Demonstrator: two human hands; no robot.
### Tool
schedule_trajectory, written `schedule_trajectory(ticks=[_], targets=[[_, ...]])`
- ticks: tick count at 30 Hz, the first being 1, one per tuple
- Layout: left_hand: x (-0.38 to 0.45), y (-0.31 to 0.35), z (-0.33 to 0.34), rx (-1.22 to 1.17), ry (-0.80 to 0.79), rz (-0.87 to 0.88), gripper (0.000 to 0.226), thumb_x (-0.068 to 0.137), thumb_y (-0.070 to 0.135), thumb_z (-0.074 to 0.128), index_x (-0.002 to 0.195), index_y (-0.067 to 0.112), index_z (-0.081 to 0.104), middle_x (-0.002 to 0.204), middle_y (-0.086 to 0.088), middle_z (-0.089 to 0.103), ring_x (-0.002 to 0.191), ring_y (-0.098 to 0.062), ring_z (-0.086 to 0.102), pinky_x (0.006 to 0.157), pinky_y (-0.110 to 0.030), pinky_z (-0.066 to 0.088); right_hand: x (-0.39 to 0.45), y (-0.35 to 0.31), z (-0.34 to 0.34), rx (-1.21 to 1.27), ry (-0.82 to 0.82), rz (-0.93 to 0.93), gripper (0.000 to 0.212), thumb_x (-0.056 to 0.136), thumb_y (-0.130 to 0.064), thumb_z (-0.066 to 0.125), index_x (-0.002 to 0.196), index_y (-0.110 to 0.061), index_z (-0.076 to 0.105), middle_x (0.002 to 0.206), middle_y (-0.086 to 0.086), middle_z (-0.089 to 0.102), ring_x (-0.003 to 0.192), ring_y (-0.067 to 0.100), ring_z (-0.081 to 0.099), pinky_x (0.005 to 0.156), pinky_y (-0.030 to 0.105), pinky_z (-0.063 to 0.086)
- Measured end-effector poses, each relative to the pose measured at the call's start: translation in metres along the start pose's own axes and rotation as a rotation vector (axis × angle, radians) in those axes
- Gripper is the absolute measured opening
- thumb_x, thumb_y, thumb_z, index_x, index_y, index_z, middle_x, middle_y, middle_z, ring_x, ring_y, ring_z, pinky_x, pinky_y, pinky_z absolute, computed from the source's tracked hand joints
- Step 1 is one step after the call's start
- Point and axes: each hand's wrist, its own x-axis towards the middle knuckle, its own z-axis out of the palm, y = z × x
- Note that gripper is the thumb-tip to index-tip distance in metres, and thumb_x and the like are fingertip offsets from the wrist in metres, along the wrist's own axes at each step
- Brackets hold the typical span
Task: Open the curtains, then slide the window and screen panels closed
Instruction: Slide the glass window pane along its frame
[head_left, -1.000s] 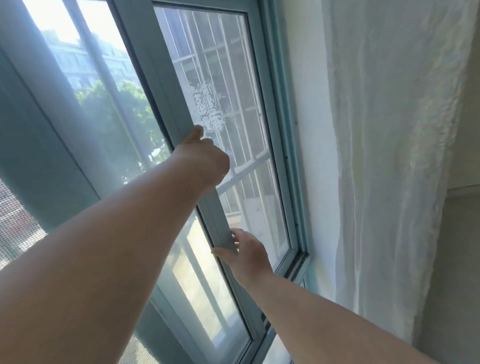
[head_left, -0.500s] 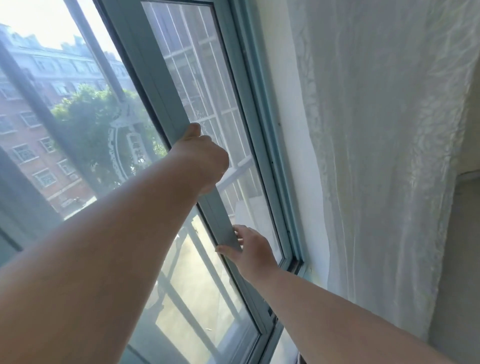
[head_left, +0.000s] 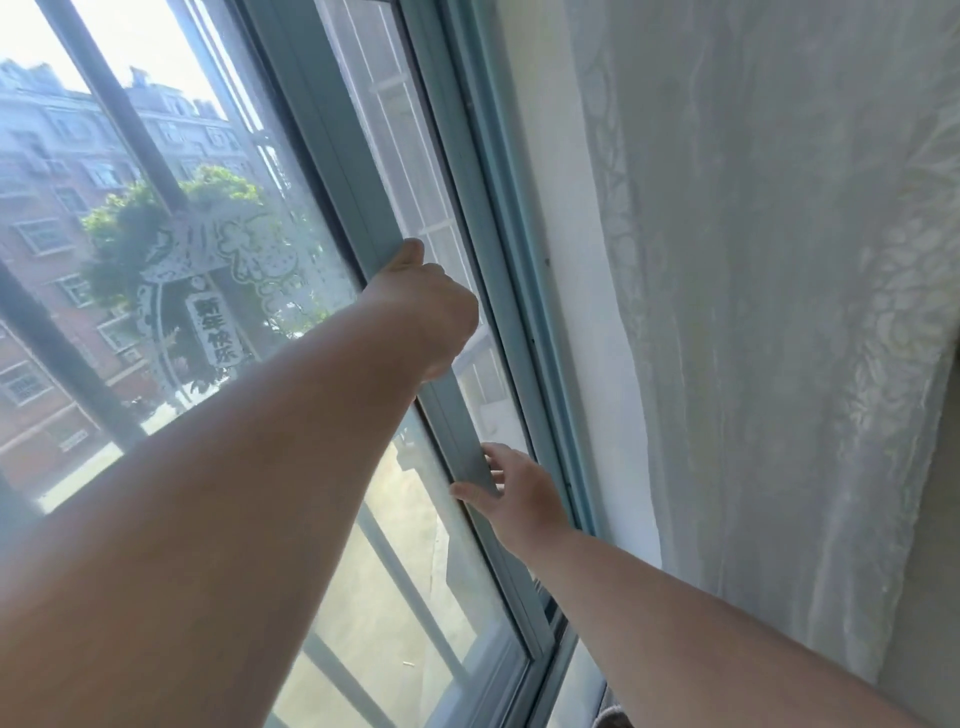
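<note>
My right hand (head_left: 511, 491) pinches the blue-grey metal stile of the sliding window panel (head_left: 363, 192) low down, and my left hand (head_left: 423, 306), higher, is wrapped around the same stile. Over the last second it has slid rightwards, narrowing the gap to the outer blue-grey frame (head_left: 498, 171); closure looks near. The white sheer curtain (head_left: 779, 312) hangs clear, beyond.

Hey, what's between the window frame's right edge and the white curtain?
In the head view, only a bare strip of white wall lies between the window frame and the curtain. Nothing hangs or stands there.
</note>
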Motion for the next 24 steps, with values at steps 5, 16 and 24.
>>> schedule_trajectory(ticks=[5,16,24], targets=[[0.023,0.005,-0.006,0.004,0.026,0.015,0.041,0.076,0.019,0.088,0.113,0.033,0.076,0.109,0.006,0.072,0.120,-0.023,0.059,0.116,-0.046,0.020,0.021,0.010,-0.011,0.014,-0.007,0.038,0.062,0.089,-0.059,0.086,0.141,-0.028,0.071,0.125,-0.008,0.079,0.111,0.015,0.074,0.100,0.045,0.064],[0.053,0.014,-0.019,-0.018,-0.043,-0.001,0.030,0.077,0.014,0.087,0.099,0.030,0.073,0.094,0.006,0.073,0.115,-0.026,0.061,0.125,-0.053,0.011,0.043,0.025,-0.026,0.051,-0.026,0.048,0.065,0.088,-0.060,0.088,0.142,-0.029,0.070,0.127,-0.005,0.079,0.111,0.016,0.075,0.101,0.044,0.065],[0.051,0.017,-0.019,-0.001,-0.033,-0.014,0.036,0.075,0.016,0.088,0.105,0.033,0.075,0.091,0.009,0.068,0.103,-0.024,0.055,0.119,-0.049,0.020,0.044,0.027,-0.026,0.070,-0.046,0.045,0.064,0.089,-0.059,0.087,0.143,-0.030,0.068,0.128,-0.007,0.077,0.113,0.017,0.073,0.102,0.046,0.064]])
